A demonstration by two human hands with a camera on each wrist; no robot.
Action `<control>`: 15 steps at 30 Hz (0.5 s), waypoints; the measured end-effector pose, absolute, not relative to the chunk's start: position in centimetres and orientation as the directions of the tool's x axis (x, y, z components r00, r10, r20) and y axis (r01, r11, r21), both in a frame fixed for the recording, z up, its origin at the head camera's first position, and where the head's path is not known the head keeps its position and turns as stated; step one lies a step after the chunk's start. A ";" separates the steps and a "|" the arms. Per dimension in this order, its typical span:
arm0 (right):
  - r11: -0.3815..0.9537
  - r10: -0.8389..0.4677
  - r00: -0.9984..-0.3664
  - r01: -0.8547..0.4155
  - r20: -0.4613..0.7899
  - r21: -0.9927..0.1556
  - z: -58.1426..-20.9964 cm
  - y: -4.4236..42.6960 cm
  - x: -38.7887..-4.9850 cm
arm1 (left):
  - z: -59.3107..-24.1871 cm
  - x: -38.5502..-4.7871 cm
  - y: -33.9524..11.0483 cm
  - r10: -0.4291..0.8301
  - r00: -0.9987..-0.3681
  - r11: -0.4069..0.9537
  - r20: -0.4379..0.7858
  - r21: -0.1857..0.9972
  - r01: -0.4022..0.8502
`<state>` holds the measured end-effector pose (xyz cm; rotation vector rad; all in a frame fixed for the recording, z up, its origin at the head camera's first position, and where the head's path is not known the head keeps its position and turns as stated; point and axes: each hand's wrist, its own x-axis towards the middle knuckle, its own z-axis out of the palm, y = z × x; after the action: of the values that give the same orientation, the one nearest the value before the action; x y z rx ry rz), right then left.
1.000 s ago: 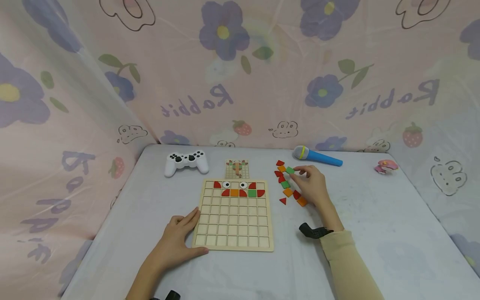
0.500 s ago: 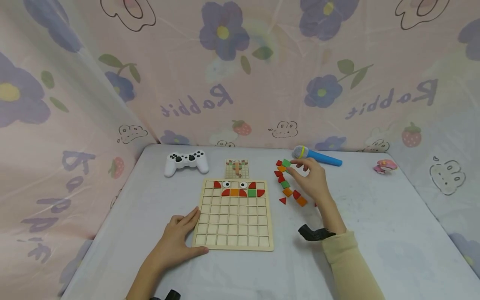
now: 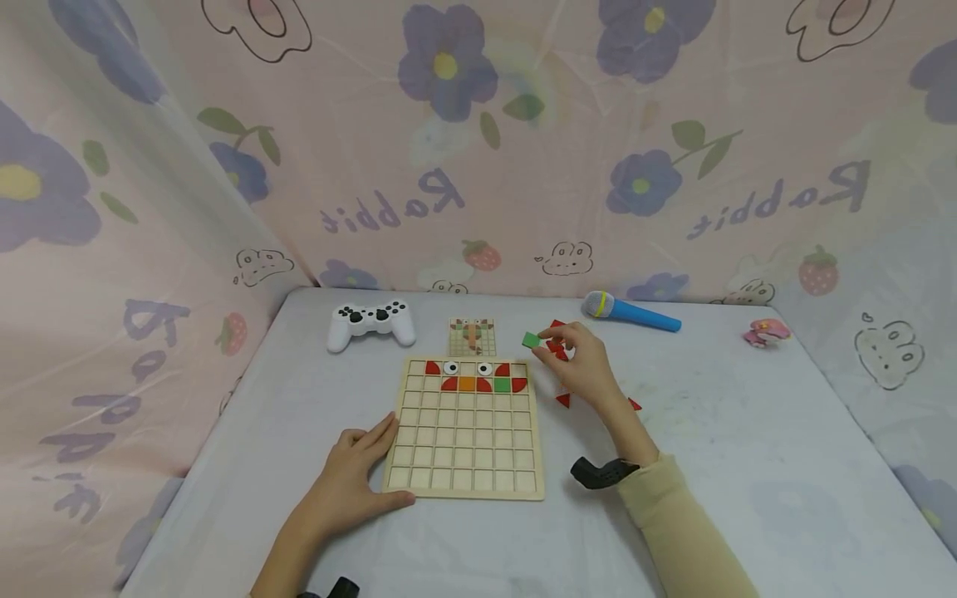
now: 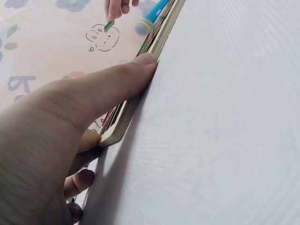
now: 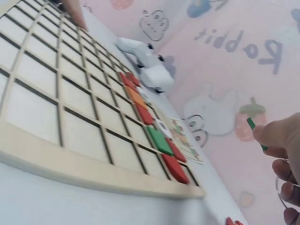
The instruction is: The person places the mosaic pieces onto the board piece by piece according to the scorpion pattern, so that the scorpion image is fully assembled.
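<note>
My right hand (image 3: 586, 363) pinches a green square tile (image 3: 531, 340) between thumb and fingertips, raised just beyond the board's far right corner. The right wrist view shows this tile (image 5: 251, 123) edge-on, clear of the board. A pale wooden grid board (image 3: 465, 436) lies flat; red, orange and green tiles and two eye tiles fill parts of its two far rows. With fingers spread, my left hand (image 3: 347, 477) rests against the board's near left corner, the thumb (image 4: 140, 70) on its near edge. A small pattern card (image 3: 472, 337) lies past the far edge.
Loose red tiles (image 3: 563, 401) lie right of the board, others partly hidden under my right hand. A white game controller (image 3: 371, 325) sits at back left, a blue toy microphone (image 3: 635, 313) at back right. Farther right is a small pink object (image 3: 766, 332). A patterned curtain (image 3: 508, 183) stands behind.
My right hand has lifted the green tile from the loose pile and carried it left toward the board and card. The left hand and board stay in place.
</note>
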<state>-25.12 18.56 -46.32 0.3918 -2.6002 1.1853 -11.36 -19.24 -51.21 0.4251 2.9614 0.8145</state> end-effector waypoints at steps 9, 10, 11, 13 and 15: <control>0.639 -0.235 -0.928 -0.372 0.289 -0.673 -47.7 14.1 -25.2 | -51.1 -11.4 -19.3 0.274 -0.961 0.825 0.046 0.502 0.260; 0.642 -0.245 -0.927 -0.375 0.284 -0.669 -47.8 13.5 -25.2 | -51.2 -11.4 -19.3 0.274 -0.960 0.824 0.048 0.503 0.261; 0.639 -0.257 -0.924 -0.382 0.283 -0.668 -48.0 12.9 -25.2 | -51.2 -11.4 -19.3 0.274 -0.960 0.824 0.050 0.503 0.261; 0.629 -0.277 -0.917 -0.399 0.287 -0.668 -48.2 11.9 -25.1 | -51.2 -11.3 -19.2 0.274 -0.960 0.822 0.051 0.506 0.261; 0.611 -0.298 -0.907 -0.421 0.298 -0.671 -48.4 10.9 -24.9 | -51.3 -11.3 -19.2 0.274 -0.960 0.821 0.050 0.507 0.261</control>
<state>-24.92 10.93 -48.40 0.6013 -2.6767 1.1764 -11.33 -19.23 -51.26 0.4372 2.9740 0.8230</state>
